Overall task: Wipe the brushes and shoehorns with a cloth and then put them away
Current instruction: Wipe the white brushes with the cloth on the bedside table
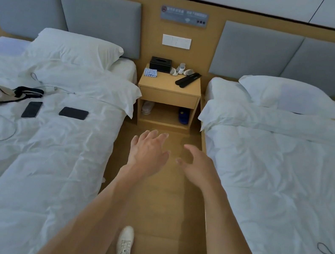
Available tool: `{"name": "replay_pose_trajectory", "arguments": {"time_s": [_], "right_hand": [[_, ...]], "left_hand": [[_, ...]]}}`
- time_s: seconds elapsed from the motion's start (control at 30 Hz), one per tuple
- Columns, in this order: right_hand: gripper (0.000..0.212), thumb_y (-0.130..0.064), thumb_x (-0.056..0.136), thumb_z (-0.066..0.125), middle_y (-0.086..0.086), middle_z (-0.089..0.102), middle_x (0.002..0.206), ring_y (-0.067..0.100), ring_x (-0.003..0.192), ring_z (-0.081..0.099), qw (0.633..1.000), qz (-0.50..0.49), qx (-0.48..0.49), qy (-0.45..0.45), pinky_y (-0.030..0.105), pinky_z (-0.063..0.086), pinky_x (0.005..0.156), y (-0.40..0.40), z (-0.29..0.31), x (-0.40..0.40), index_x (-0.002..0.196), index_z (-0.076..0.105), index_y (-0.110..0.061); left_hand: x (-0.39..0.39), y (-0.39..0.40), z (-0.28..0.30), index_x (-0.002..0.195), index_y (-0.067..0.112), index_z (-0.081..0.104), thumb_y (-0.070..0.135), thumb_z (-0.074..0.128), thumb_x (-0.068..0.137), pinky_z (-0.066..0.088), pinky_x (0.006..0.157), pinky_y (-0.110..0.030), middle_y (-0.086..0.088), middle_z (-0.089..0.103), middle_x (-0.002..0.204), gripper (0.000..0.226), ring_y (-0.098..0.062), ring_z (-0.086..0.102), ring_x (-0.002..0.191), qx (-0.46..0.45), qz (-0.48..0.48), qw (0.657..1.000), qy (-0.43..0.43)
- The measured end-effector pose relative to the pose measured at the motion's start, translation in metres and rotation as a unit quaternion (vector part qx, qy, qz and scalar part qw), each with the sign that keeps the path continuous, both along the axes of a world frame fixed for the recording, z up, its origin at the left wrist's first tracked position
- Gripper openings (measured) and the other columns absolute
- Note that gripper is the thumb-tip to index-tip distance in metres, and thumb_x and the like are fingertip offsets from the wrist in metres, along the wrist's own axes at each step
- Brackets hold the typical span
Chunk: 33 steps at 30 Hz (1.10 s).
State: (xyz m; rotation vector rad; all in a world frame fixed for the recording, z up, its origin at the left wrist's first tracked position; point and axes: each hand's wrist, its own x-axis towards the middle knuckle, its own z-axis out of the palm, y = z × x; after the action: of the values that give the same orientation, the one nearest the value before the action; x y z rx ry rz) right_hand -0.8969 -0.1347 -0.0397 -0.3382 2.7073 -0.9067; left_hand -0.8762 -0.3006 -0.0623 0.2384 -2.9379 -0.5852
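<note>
Hands reach forward, left hand [148, 152] and right hand [196, 165] both empty, fingers loose; brushes [181, 69], shoehorns [187, 79] and cloth [150, 72] at twelve o'clock on nightstand [169, 87].

3 brushes [181, 69], 2 shoehorns [187, 79], 1 cloth [150, 72].

white brushes [181, 69], blk shoehorns [188, 79], striped cloth [150, 72]
</note>
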Motion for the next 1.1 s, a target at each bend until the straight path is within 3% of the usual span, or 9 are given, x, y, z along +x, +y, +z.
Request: {"name": "replay_pose_trajectory", "arguments": {"time_s": [0.3,0.63,1.1], "right_hand": [[0.058,-0.039,0.097,0.060,-0.002,0.045,0.154,0.021,0.137,0.047,0.998,-0.054,-0.007,-0.006,0.035,0.043,0.105,-0.088,0.016,-0.151,0.150,0.039,-0.029],[0.058,-0.036,0.096,0.062,0.000,0.046,0.152,0.022,0.136,0.048,0.994,-0.098,-0.008,-0.043,0.035,0.044,0.103,-0.134,0.004,-0.263,0.149,0.039,-0.029],[0.056,-0.035,0.097,0.062,-0.001,0.049,0.149,0.022,0.135,0.049,0.998,-0.040,-0.028,-0.047,0.038,0.044,0.105,-0.153,-0.018,-0.503,0.148,0.040,-0.029]], "left_hand": [[-0.147,-0.089,0.001,0.143,0.032,0.040,0.045,0.056,0.092,0.026,0.115,-0.051,0.003,0.043,0.149,0.055,-0.023,0.033,0.143,0.005,-0.030,1.000,-0.003],[-0.256,-0.142,-0.011,0.146,0.031,0.036,0.043,0.057,0.093,0.029,0.114,-0.049,-0.001,0.042,0.151,0.058,-0.025,0.036,0.141,0.022,-0.043,0.998,-0.045],[-0.486,-0.157,-0.020,0.146,0.032,0.037,0.043,0.057,0.094,0.029,0.116,-0.050,-0.001,0.040,0.153,0.057,-0.026,0.036,0.142,-0.009,0.002,0.997,-0.078]]}}
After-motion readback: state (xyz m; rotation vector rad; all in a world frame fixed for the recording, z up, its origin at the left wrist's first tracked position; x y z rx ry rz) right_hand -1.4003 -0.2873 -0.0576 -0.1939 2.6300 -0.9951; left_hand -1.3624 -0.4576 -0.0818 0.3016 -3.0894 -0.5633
